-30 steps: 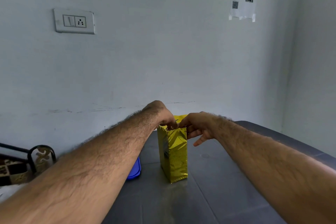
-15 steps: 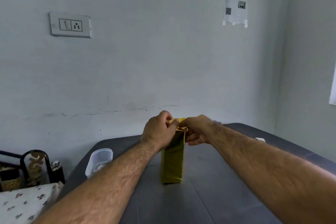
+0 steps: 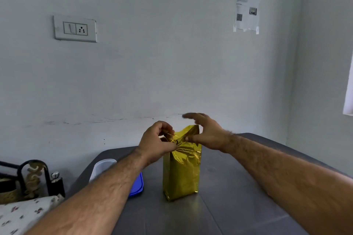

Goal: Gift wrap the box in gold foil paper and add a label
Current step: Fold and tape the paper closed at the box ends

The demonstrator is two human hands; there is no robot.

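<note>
Box: the gold foil-wrapped box (image 3: 181,171) stands upright on the dark grey table (image 3: 229,206), near its middle, with its narrow bottom end down.
Foil top: the paper above the box is loose and crumpled; one corner flap stands up on the right, and the left part is gathered into a bunch.
Left hand: my left hand (image 3: 156,142) is at the top left of the box, fingers curled, thumb and fingertips pinching the bunched foil.
Right hand: my right hand (image 3: 206,133) is just beside the upright flap, fingers spread and slightly blurred, thumb touching the foil; the fingers themselves grip nothing.
Left of box: a blue lid (image 3: 137,185) lies flat on the table, with a clear plastic container (image 3: 103,168) behind it; my left forearm hides part of both.
Wall: a white switch-and-socket plate (image 3: 75,28) sits upper left, and a printed paper sheet (image 3: 246,8) upper right.
Far left: a floral cloth (image 3: 24,213) and a small dark bottle with a metal cap (image 3: 56,183).
</note>
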